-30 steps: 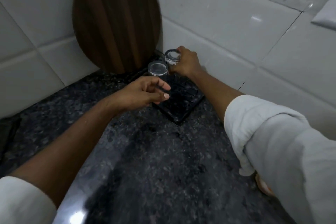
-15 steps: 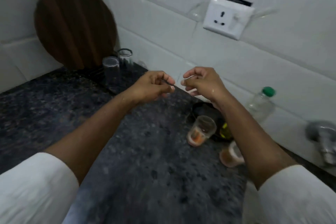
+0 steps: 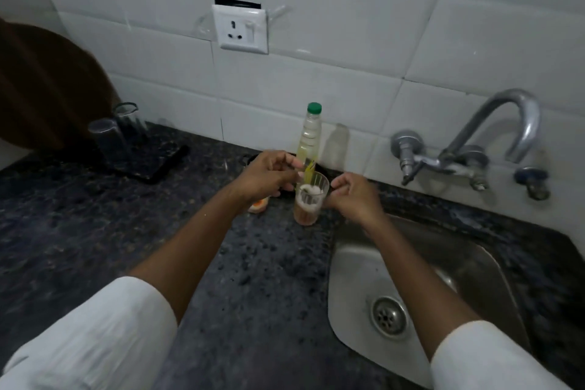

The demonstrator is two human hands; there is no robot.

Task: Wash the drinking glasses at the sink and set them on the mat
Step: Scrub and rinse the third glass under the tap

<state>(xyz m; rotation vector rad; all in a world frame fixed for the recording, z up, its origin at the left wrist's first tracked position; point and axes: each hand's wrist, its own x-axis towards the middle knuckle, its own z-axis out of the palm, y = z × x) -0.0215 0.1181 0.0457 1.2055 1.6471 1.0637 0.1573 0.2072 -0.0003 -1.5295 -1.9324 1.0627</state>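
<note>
Two clear, washed drinking glasses point(image 3: 115, 133) stand on the dark rectangular mat point(image 3: 152, 160) at the far left of the speckled dark granite counter point(image 3: 95, 231), in front of the round brown wooden board point(image 3: 41, 89); this position keeps clean items well apart from the stainless steel sink point(image 3: 411, 279). A ribbed clear glass holding brownish residue and white foam point(image 3: 308, 199) stands on the counter just beside the sink's left rim, probably staged as the next item for washing. A second soiled glass with orange residue point(image 3: 259, 204) is partly hidden behind the left wrist. The left hand point(image 3: 269, 174) has curled fingers near the ribbed glass's rim; whether it pinches anything cannot be determined. The right hand point(image 3: 351, 196) is loosely curled beside the glass, and contact cannot be confirmed. A green-capped clear plastic bottle of yellowish liquid point(image 3: 308, 139) stands against the white tiled wall point(image 3: 348, 41), within reach. The chrome tap point(image 3: 493, 136) shows no water flow.
</note>
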